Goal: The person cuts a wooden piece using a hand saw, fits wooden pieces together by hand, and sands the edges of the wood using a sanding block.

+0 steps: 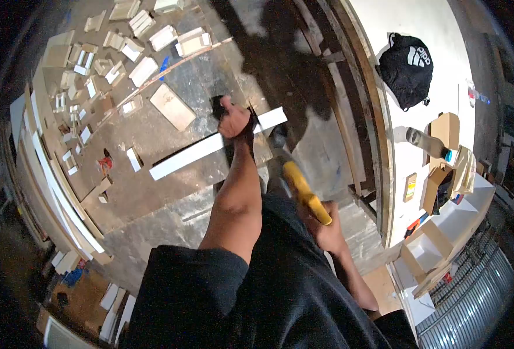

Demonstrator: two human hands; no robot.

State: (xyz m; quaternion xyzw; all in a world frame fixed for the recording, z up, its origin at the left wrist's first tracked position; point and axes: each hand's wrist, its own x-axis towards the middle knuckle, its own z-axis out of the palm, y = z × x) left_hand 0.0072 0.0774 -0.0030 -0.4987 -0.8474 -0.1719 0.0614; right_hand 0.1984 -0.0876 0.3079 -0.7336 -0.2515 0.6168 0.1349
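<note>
- Hammer (pixel 307 193), yellow-handled, its dark end blurred, clasped in the right hand (pixel 328 231) on the near side of the white strip (pixel 188 156), by its right end.
- Left hand (pixel 235 121) over the white strip, thumb raised; cannot tell whether the fingers pinch it.
- White strip lying slantwise under that hand.
- Flat wooden panel (pixel 172 107) just beyond the strip.
- Black bag (pixel 407 70) on a white table (pixel 408 17), right of the strip.
- Small wooden assemblies (pixel 143 71) scattered farther beyond the strip.
</note>
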